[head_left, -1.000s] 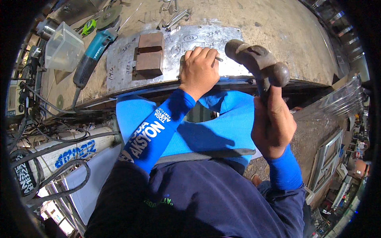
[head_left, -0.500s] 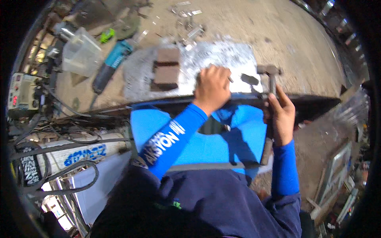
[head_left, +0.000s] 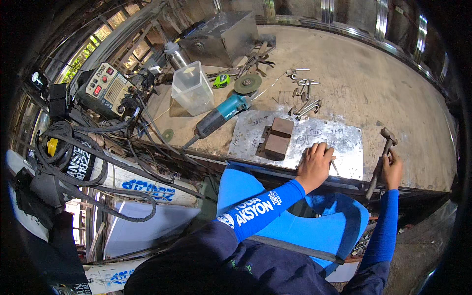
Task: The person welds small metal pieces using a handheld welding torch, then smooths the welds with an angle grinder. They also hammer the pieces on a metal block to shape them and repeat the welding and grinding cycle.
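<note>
While the broad wooden worktop (head_left: 393, 83) carries everything, the work sits at its near edge, on a flat steel sheet (head_left: 314, 140) marked with scribbles. Two brown blocks (head_left: 276, 139) rest on the sheet's left part, and a teal angle grinder (head_left: 219, 115) lies just left of it, near a clear plastic tub (head_left: 191, 88), with a welding unit (head_left: 103, 88) further left among tangled cables. A cluster of small bent metal pieces (head_left: 305, 96) lies beyond the sheet.

The left hand (head_left: 314, 164) rests on the sheet's near edge, its grip closed narrow around a thin metal punch or pin (head_left: 334, 166) that pokes out past the fingers. The right hand (head_left: 392, 169) is wrapped tight around the handle of a hammer (head_left: 381, 157), whose head stands raised just right of the sheet.

As a judgement: the pin is slim and the fingers sit right beside it, so a blow landing off-centre could strike the knuckles or kick the pin sideways, marring the sheet. The sheet lies unclamped as far as can be seen, so it could shift under a strike, and the blocks may jump.
</note>
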Motion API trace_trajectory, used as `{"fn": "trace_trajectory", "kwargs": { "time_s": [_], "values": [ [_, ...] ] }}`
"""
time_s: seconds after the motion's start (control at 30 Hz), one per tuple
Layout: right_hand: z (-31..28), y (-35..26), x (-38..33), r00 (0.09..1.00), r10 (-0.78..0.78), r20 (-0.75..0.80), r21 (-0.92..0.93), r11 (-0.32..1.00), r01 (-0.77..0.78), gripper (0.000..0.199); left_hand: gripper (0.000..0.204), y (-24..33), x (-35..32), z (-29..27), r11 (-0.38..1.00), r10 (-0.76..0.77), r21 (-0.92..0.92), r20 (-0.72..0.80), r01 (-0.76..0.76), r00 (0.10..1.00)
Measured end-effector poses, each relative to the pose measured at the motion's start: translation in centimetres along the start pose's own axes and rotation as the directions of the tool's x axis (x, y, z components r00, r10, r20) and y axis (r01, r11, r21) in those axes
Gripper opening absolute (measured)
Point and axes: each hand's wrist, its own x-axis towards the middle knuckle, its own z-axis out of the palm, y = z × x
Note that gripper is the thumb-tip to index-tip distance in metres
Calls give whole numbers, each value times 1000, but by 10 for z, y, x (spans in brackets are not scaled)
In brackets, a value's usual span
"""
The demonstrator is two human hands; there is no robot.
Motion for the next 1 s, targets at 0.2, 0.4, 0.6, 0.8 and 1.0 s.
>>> {"fn": "trace_trajectory", "kwargs": {
  "time_s": [0.2, 0.4, 0.6, 0.8, 1.0],
  "values": [
    [3, -9, -28, 981, -118, -156, -2, 993, 119, 33, 47, -1, 1, -2, 1000, 11, -9, 39, -11, 999],
    [3, -20, -32, 982, -62, -179, 43, 997, 71, 30, 52, -6, 0, -6, 998, 44, -46, 50, -42, 998],
    [1, -16, -34, 977, -89, -196, 32, 995, 97, 30, 39, -3, -1, -1, 999, 43, 10, 34, -44, 998],
    [1, -18, -33, 978, -71, -194, 62, 995, 84, 31, 15, -4, -2, -3, 997, 47, -57, -29, -49, 998],
    [-1, -25, -32, 979, -82, -187, 56, 994, 94, 30, 31, -2, 2, 2, 998, -57, -21, -60, 56, 997]
  ]
}}
